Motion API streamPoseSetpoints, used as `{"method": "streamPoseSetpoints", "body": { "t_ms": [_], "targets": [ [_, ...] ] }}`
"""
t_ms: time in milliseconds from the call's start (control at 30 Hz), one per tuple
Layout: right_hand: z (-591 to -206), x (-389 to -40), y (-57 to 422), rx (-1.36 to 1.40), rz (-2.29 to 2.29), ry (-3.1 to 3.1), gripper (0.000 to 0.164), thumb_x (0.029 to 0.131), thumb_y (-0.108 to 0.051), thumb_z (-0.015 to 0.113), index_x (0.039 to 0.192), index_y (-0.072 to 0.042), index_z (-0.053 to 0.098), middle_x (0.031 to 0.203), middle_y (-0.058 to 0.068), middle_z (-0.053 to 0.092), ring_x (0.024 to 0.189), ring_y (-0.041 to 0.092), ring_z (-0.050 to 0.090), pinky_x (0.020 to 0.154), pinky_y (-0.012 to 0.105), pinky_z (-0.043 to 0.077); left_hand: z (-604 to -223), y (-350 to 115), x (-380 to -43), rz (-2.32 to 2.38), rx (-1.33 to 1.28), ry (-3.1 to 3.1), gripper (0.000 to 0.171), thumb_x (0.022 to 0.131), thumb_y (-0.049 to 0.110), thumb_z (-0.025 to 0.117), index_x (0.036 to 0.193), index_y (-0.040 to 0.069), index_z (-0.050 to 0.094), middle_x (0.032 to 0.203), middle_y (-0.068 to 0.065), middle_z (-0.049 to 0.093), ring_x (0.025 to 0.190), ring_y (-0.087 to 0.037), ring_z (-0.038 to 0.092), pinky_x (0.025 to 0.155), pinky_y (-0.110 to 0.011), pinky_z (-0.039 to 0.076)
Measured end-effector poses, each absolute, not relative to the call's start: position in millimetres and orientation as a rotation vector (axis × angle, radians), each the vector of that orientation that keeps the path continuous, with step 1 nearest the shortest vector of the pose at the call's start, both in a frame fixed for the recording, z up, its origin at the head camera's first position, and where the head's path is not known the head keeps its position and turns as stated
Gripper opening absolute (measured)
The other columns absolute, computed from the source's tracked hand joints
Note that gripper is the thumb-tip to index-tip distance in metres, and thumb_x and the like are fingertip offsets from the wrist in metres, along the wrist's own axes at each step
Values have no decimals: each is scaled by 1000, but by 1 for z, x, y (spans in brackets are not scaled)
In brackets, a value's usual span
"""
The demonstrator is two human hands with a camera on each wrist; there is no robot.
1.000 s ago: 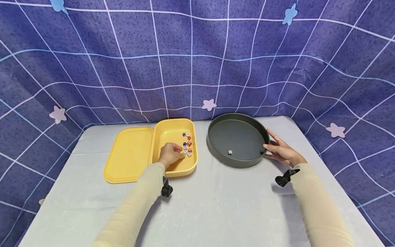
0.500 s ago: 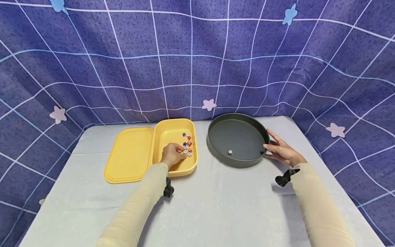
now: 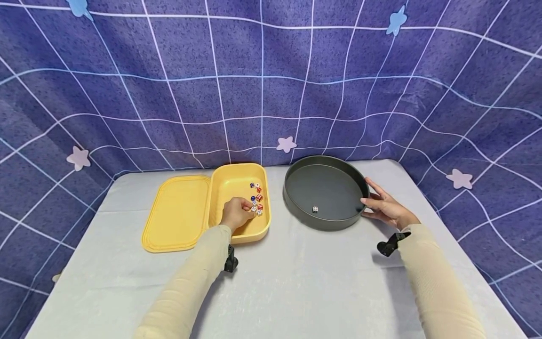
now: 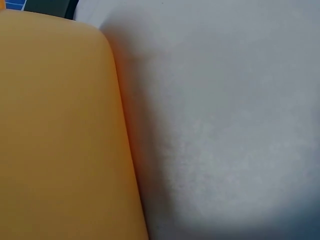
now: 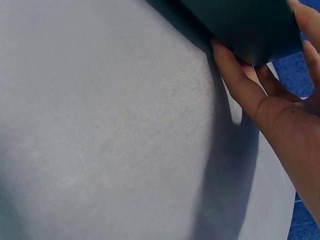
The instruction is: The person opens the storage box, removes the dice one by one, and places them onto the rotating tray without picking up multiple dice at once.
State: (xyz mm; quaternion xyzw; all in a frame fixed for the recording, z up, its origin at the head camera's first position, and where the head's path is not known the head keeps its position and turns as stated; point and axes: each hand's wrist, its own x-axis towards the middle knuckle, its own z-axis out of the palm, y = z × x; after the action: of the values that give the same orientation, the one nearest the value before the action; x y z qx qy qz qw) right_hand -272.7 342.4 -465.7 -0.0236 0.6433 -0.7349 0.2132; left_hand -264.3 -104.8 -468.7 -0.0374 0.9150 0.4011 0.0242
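Observation:
In the head view, my left hand (image 3: 237, 213) reaches into a yellow box (image 3: 224, 176). Its thumb and forefinger pinch a white die (image 3: 254, 208) among several red, blue and white dice along the box's right side. The other fingers of that hand are mostly hidden. My right hand (image 3: 389, 209) grips the right side of a dark round cake pan (image 3: 326, 186), thumb at the rim and fingers at the outer wall. One white die (image 3: 315, 209) lies inside the pan near its front. The right wrist view shows the fingers (image 5: 242, 90) against the pan's lower edge.
A yellow lid (image 3: 178, 212) lies flat against the box's left side. Box, lid and pan rest on a pale cloth-covered table (image 3: 313, 282). Behind them hangs a blue curtain (image 3: 237, 94) with a white grid and stars.
My left hand has shifted slightly right, its fingertips coming in around the white die. The right hand and the pan stay in place.

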Motion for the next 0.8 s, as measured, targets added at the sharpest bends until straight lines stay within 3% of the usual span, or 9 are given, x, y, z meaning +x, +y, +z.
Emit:
{"method": "streamPoseSetpoints", "body": {
  "t_ms": [800],
  "targets": [
    [-467,-273,343,-73,-2040,1794,84,96,-1,52,154,-33,0,155,25,-7,122,19,37,85,36,52,-461,-108,-262,1201,-109,2814,13,78,8,77,88,3,71,77,-4,67,74,-17,58,77,-32,43]
  ]
}}
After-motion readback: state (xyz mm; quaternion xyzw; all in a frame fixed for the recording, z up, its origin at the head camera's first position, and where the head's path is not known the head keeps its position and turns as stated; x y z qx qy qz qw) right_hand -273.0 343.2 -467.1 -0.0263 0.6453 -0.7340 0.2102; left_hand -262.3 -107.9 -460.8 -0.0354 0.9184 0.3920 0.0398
